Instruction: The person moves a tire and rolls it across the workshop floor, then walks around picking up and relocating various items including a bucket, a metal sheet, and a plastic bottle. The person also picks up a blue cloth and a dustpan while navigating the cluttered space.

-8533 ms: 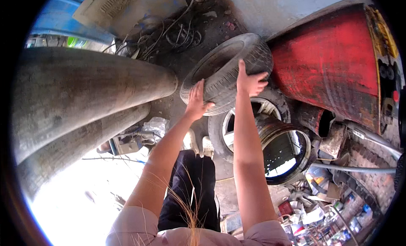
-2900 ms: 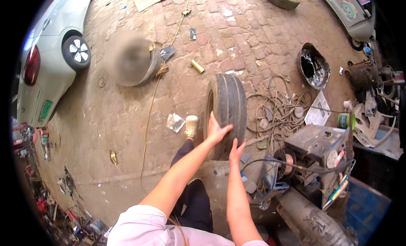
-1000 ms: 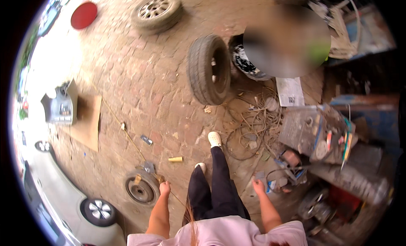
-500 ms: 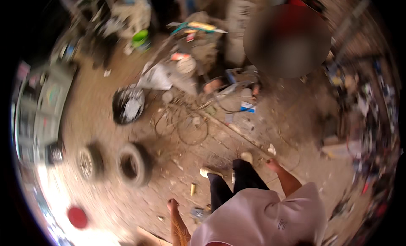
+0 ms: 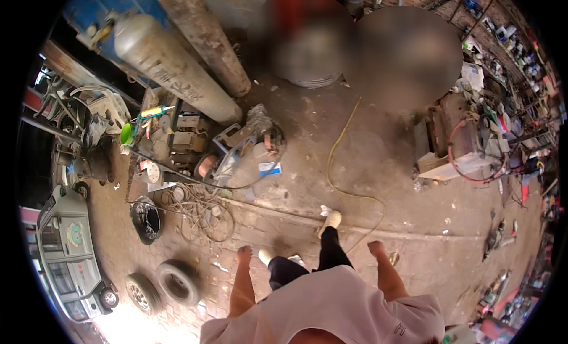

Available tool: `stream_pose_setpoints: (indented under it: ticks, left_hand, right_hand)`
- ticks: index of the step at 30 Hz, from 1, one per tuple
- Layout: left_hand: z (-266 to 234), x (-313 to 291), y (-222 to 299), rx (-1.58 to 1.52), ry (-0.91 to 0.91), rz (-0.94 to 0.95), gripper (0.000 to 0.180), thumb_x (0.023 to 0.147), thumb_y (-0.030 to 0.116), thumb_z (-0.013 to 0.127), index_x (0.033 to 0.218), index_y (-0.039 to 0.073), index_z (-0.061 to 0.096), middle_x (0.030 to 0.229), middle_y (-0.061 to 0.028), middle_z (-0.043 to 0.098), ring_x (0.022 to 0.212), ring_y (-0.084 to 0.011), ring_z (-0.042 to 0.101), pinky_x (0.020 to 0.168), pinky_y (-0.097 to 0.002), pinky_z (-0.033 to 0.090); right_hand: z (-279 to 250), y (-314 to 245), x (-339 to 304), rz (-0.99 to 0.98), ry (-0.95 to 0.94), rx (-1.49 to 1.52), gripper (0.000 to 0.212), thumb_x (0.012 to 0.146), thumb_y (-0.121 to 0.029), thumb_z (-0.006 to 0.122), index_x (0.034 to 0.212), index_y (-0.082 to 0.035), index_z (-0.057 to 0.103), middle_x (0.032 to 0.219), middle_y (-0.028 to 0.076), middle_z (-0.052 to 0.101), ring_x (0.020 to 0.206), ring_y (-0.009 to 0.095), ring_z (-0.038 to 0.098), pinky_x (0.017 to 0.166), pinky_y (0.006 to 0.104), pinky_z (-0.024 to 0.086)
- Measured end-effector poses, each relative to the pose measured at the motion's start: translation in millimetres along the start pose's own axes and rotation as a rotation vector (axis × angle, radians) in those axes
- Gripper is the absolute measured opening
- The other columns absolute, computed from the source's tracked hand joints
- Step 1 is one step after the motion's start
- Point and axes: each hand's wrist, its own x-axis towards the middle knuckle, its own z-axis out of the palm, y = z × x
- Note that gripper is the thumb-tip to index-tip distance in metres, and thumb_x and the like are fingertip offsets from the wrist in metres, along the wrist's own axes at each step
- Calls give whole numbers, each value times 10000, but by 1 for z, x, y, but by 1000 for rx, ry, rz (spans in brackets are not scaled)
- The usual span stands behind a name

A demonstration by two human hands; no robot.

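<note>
My left hand [image 5: 243, 254] hangs at my left side over the brick floor, to the left of my left shoe [image 5: 267, 256]. My right hand [image 5: 376, 248] hangs out to the right, near a yellow hose [image 5: 337, 187] that snakes along the floor. Nothing shows in either hand. The fingers are too small and blurred to make out whether they are curled or apart. My right shoe [image 5: 332, 218] is in front of the left one, by a crumpled white scrap [image 5: 325, 210].
Two tyres [image 5: 178, 283] and a black tub [image 5: 145, 221] lie at left, beside tangled cables [image 5: 201, 216]. Gas cylinders [image 5: 171, 68] lean behind a cluttered rack [image 5: 186, 131]. A parked van [image 5: 74, 255] stands far left. At right are a metal box [image 5: 447, 145] and cluttered shelves [image 5: 518, 48].
My view has swung to the right; the tyres, tub and cables now lie farther left and the cylinders show whole. My right foot has stepped ahead. Both arms still hang at my sides.
</note>
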Motion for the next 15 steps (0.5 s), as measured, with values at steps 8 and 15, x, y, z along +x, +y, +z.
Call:
stream_pose_setpoints:
  ticks: [8,15]
  left_hand:
    - [151,7,117,286,-141,47,218,733,255,529,797,61,605,688,-85,596,599,-223,556,551,-343,440]
    - [193,41,186,111,-106,-303,163,772,201,491,827,55,539,682,-65,555,554,-190,524,522,-346,422]
  right_hand:
    - [-179,29,98,299,296,926,247,752,-193,548,867,25,575,698,64,587,583,115,523,519,233,418]
    - [-298,-22,205,62,122,1036,304,796,-228,531,965,24,537,801,75,603,667,121,554,594,235,441]
